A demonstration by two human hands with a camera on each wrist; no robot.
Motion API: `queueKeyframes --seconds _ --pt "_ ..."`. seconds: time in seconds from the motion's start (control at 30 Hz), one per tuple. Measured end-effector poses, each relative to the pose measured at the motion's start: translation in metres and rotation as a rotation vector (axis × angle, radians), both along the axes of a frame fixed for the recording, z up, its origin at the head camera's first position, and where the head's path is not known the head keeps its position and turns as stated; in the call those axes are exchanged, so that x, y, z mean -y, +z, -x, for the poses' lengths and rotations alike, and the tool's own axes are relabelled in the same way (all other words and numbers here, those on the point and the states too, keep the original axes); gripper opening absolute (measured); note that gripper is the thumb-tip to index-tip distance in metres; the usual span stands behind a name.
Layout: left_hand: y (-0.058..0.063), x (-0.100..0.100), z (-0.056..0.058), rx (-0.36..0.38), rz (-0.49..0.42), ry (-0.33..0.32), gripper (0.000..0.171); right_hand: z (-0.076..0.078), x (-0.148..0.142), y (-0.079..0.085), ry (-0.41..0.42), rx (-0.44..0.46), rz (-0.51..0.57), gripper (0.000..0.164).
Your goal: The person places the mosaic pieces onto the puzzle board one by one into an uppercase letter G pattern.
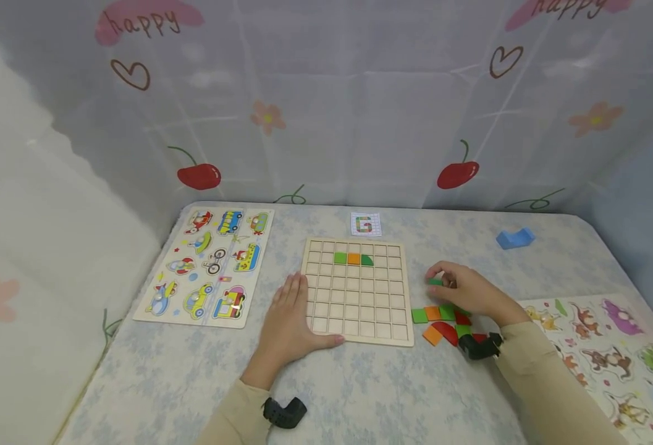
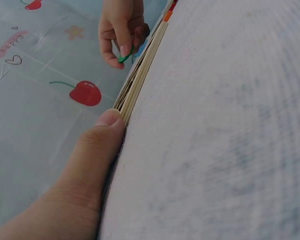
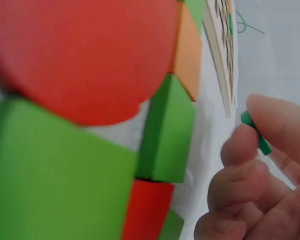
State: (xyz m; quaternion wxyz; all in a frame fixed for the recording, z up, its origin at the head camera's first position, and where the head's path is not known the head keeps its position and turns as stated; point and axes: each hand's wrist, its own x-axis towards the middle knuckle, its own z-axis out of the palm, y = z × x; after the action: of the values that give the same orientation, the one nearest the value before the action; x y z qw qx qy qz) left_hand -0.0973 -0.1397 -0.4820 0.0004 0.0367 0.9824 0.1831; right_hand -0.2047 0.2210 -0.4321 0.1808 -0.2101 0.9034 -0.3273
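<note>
A wooden grid board (image 1: pixel 354 312) lies in the middle of the table. Near its top sit a light green square (image 1: pixel 340 258), an orange square (image 1: pixel 354 258) and a dark green rounded piece (image 1: pixel 367 260), side by side. My left hand (image 1: pixel 288 324) rests along the board's left side, fingers straight, its thumb (image 2: pixel 102 132) against the near edge. Right of the board, my right hand (image 1: pixel 467 289) pinches a small dark green piece (image 3: pixel 262 142) between thumb and fingertips. Below that hand lie loose pieces, among them a red rounded one (image 3: pixel 85 60) and an orange square (image 1: pixel 432 335).
A small pattern card (image 1: pixel 366 224) lies behind the board. Farther right stands a blue curved block (image 1: pixel 515 238). A vehicle puzzle board (image 1: pixel 189 303) lies at left; an animal puzzle (image 1: pixel 573 315) is at right, partly behind my right forearm. A printed curtain (image 1: pixel 326 142) hangs behind.
</note>
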Motion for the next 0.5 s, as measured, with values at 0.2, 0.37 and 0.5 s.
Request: queueKeyframes --seconds 0.2,0.37,0.5 --pt "0.001 0.001 0.0 0.01 0.005 -0.005 0.148 0.007 0.006 0.004 -0.057 0.093 0.026 0.027" --pt "0.002 0.001 0.001 0.015 0.01 -0.009 0.148 0.014 0.018 0.005 -0.089 0.12 0.064 0.029" --pt "0.0 0.001 0.001 0.016 0.009 -0.008 0.148 0.021 0.036 0.006 -0.097 0.101 0.117 0.029"
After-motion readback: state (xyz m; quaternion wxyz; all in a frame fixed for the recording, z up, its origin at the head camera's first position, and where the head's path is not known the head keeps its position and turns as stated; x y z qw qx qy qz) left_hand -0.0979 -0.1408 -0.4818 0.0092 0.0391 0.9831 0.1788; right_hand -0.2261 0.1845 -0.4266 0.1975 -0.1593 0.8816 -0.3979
